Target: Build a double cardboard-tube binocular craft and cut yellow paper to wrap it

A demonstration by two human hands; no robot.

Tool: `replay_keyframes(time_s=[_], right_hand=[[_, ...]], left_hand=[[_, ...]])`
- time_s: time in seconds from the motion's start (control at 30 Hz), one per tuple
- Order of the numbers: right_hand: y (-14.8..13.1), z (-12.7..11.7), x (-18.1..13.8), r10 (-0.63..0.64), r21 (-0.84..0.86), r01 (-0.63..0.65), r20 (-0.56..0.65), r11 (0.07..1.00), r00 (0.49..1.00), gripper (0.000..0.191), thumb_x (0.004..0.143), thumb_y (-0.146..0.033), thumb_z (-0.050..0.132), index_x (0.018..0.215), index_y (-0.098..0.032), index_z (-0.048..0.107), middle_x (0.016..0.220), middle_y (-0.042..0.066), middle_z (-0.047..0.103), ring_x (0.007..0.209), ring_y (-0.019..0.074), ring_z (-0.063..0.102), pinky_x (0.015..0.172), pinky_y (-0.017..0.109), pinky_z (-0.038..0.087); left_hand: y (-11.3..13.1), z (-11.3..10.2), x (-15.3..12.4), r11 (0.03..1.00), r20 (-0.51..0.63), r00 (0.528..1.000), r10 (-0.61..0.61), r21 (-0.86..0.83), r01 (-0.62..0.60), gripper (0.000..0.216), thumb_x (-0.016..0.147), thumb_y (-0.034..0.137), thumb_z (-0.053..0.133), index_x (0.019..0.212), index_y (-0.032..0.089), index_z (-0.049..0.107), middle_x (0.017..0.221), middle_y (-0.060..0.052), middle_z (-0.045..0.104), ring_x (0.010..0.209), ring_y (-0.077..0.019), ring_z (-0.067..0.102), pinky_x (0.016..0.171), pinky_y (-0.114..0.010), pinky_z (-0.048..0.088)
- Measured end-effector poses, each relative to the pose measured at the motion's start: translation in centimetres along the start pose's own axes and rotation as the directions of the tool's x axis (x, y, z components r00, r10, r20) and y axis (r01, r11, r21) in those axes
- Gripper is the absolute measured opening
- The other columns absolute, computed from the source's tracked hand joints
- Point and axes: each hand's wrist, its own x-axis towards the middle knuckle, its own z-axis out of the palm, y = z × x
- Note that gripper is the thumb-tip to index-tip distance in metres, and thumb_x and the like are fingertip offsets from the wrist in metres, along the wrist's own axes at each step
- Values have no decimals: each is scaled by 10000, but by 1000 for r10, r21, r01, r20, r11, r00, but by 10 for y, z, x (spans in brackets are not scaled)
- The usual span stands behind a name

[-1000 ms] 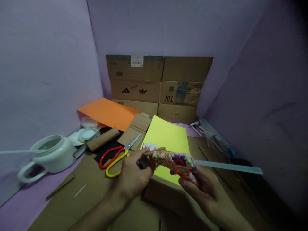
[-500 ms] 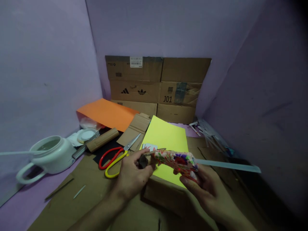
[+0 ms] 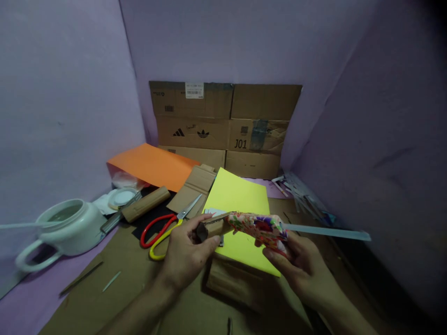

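Two hands are occupied: the right hand (image 3: 302, 265) grips a floral glue gun (image 3: 260, 228), the left hand (image 3: 186, 253) a cardboard piece (image 3: 219, 227). The gun lies crosswise, front leftward at the cardboard, contact unclear; beyond spreads yellow paper (image 3: 240, 191).

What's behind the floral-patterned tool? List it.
Behind the floral-patterned tool, held in the right hand, the yellow sheet shows above and below; farther back stands a cardboard panel. The patch of sheet directly behind the tool is covered, so anything there cannot be seen.
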Motion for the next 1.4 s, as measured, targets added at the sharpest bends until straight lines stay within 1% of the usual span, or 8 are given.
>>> replay_keyframes(time_s=[0.17,0.3,0.5,0.77,0.97,1.1,1.2,1.4], right_hand=[[5,-4,2,13,0,-13,36,1000,999,134,746,-276,600,807,-179,669,642,32,639,724,241,627,610,288,495],[5,-5,4,7,34,-8,18,999,1000,144,742,-272,596,830,-180,663,685,46,663,703,236,629,613,293,501],[2,-5,6,21,53,-20,-20,998,1000,167,715,-283,606,826,-170,658,680,51,672,724,245,641,594,286,501],[2,-9,9,6,53,-4,-39,999,999,202,721,-280,606,871,-158,664,795,81,714,758,248,650,641,309,517],[7,-8,10,-1,51,3,-37,999,999,191,727,-268,603,875,-160,659,752,59,694,707,227,642,632,299,515],[11,-8,10,-20,82,25,-56,996,998,191,709,-265,620,871,-172,656,760,57,695,772,247,648,658,305,520],[13,-9,11,-21,82,25,-50,996,999,176,713,-261,608,862,-181,657,690,42,663,771,250,642,610,291,508],[13,-10,11,-26,89,31,-62,996,998,196,721,-261,603,893,-184,656,728,41,664,757,231,628,578,272,481]], left_hand=[[0,-2,1,999,-9,999,34,-24,-34,451,647,267,680,1060,93,625,962,-103,728,918,-250,668,785,-323,547],[1,-2,1,998,-9,999,45,-39,-45,443,637,258,685,1045,93,630,987,-108,724,906,-243,672,799,-317,546],[-1,-6,0,999,-17,1000,20,36,-19,471,649,286,680,1072,87,619,961,-109,717,882,-256,669,736,-320,549],[0,-6,2,999,20,999,36,-23,-35,465,680,292,677,1088,86,591,1042,-134,698,969,-254,647,809,-324,533],[-1,-8,2,999,14,999,29,-14,-28,485,672,297,680,1096,79,589,1074,-149,686,975,-271,643,834,-361,526],[-1,-8,1,998,16,999,51,-30,-51,484,675,312,684,1086,75,588,1067,-145,689,972,-266,647,861,-364,518],[-1,-8,0,997,25,998,54,-48,-52,474,676,295,686,1086,80,588,1082,-140,689,993,-259,643,877,-355,514],[-3,-9,2,996,26,997,70,-48,-69,460,676,303,691,1072,91,592,1065,-126,693,977,-257,648,851,-344,522]])
